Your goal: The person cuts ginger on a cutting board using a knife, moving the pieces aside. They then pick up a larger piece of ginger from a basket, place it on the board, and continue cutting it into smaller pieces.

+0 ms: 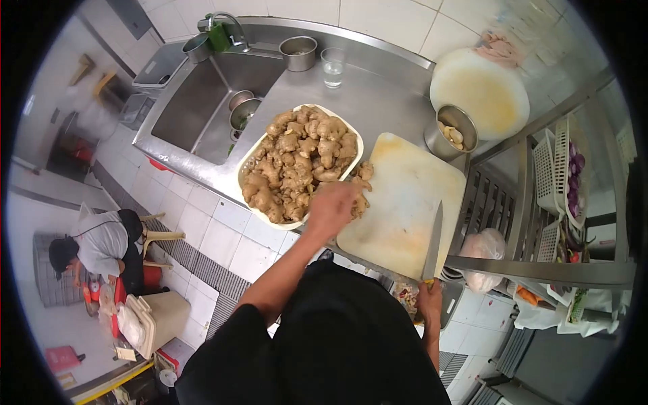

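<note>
**Hands at a cutting board with ginger**

The right hand (429, 302) keeps a closed grip on a knife (434, 239), blade lying on the cutting board (405, 202). The left hand (332, 208) curls around ginger pieces (362, 185) at the board's edge, beside a heaped tray of ginger (300, 162) on the steel table (378, 101).

Left hand (332, 208) covers the ginger (361, 202) at the cutting board (405, 202) edge; grip unreadable. Right hand (429, 302) wraps the knife (434, 241) handle, hiding it. Basket contents (576, 177) at 3 o'clock too small to identify.
</note>
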`<move>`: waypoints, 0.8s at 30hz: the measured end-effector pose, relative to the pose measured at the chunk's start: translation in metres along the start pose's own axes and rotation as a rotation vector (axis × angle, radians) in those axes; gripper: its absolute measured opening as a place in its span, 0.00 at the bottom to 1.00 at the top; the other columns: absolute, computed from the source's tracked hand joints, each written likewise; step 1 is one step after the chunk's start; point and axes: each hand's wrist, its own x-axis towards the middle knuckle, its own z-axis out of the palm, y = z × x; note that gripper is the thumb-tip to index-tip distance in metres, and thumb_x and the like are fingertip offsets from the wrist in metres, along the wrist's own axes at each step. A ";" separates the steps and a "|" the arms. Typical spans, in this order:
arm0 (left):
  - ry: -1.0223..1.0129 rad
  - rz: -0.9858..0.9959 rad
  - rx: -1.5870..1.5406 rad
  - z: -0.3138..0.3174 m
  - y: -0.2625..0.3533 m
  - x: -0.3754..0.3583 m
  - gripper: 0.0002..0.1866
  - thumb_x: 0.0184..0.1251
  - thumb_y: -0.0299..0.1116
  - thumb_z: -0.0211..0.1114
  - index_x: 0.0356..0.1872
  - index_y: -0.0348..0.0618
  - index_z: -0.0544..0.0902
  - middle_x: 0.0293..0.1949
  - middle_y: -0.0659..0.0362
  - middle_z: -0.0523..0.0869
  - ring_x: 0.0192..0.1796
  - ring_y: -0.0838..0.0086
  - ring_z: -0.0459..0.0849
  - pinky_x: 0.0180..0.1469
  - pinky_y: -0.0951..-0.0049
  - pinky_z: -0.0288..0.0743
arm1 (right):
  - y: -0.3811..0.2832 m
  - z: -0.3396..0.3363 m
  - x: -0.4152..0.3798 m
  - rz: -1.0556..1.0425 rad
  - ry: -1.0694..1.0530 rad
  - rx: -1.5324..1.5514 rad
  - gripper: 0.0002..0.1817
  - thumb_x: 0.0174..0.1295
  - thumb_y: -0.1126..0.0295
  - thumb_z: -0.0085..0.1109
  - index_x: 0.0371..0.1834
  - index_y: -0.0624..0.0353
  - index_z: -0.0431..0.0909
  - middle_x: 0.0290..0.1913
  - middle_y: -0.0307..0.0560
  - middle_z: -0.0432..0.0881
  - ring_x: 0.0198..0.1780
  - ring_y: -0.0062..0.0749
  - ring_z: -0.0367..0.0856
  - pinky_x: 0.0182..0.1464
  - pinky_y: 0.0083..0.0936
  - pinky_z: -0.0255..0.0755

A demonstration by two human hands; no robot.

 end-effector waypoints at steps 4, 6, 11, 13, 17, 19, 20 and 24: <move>0.496 -0.328 0.581 -0.099 -0.043 -0.002 0.16 0.66 0.37 0.68 0.50 0.37 0.89 0.42 0.47 0.84 0.52 0.47 0.82 0.55 0.50 0.79 | -0.003 -0.006 -0.001 0.018 -0.042 -0.008 0.19 0.73 0.61 0.57 0.58 0.63 0.73 0.22 0.46 0.78 0.18 0.32 0.80 0.22 0.33 0.74; 0.471 -0.438 0.757 -0.132 -0.082 -0.007 0.22 0.67 0.45 0.68 0.51 0.36 0.88 0.42 0.44 0.87 0.52 0.46 0.85 0.55 0.49 0.79 | -0.028 -0.012 -0.009 0.073 -0.083 0.109 0.17 0.73 0.62 0.56 0.55 0.63 0.73 0.21 0.46 0.77 0.17 0.31 0.79 0.21 0.32 0.72; 0.088 -0.663 0.541 -0.155 -0.099 -0.015 0.28 0.64 0.47 0.71 0.57 0.32 0.85 0.42 0.40 0.91 0.46 0.47 0.90 0.51 0.52 0.82 | -0.026 -0.015 -0.003 0.056 -0.089 0.138 0.15 0.73 0.63 0.56 0.53 0.64 0.72 0.21 0.45 0.76 0.17 0.30 0.77 0.20 0.31 0.72; 0.241 -0.649 0.436 -0.163 -0.093 -0.018 0.27 0.65 0.43 0.73 0.58 0.32 0.84 0.43 0.44 0.91 0.43 0.55 0.90 0.49 0.58 0.83 | -0.038 -0.022 -0.006 0.093 -0.126 0.154 0.15 0.73 0.63 0.56 0.52 0.64 0.73 0.21 0.45 0.76 0.17 0.30 0.77 0.20 0.30 0.72; 0.371 -0.538 -0.170 -0.202 -0.075 -0.016 0.22 0.73 0.31 0.69 0.63 0.31 0.81 0.47 0.55 0.91 0.43 0.76 0.87 0.48 0.74 0.81 | -0.024 -0.018 0.003 0.053 -0.129 0.141 0.16 0.73 0.62 0.56 0.54 0.63 0.73 0.22 0.44 0.77 0.18 0.30 0.77 0.20 0.30 0.72; 0.341 -0.525 -0.346 -0.199 -0.046 0.001 0.22 0.73 0.30 0.69 0.64 0.32 0.81 0.47 0.56 0.91 0.44 0.76 0.87 0.49 0.74 0.81 | -0.036 -0.020 0.002 0.121 -0.134 0.135 0.23 0.73 0.60 0.59 0.64 0.62 0.74 0.26 0.46 0.81 0.21 0.29 0.81 0.24 0.29 0.73; 0.233 -0.515 -0.471 -0.183 -0.033 0.011 0.22 0.74 0.30 0.68 0.65 0.32 0.80 0.49 0.57 0.90 0.46 0.76 0.86 0.51 0.74 0.80 | -0.040 -0.021 0.002 0.134 -0.112 0.131 0.23 0.73 0.60 0.59 0.64 0.62 0.74 0.26 0.46 0.81 0.21 0.29 0.81 0.24 0.29 0.73; -0.254 -0.448 -0.713 -0.061 0.004 0.035 0.24 0.72 0.27 0.70 0.68 0.36 0.78 0.54 0.59 0.88 0.49 0.77 0.86 0.56 0.73 0.80 | 0.009 -0.013 0.025 -0.081 -0.062 -0.028 0.27 0.73 0.54 0.58 0.67 0.62 0.73 0.36 0.61 0.87 0.31 0.53 0.88 0.38 0.47 0.78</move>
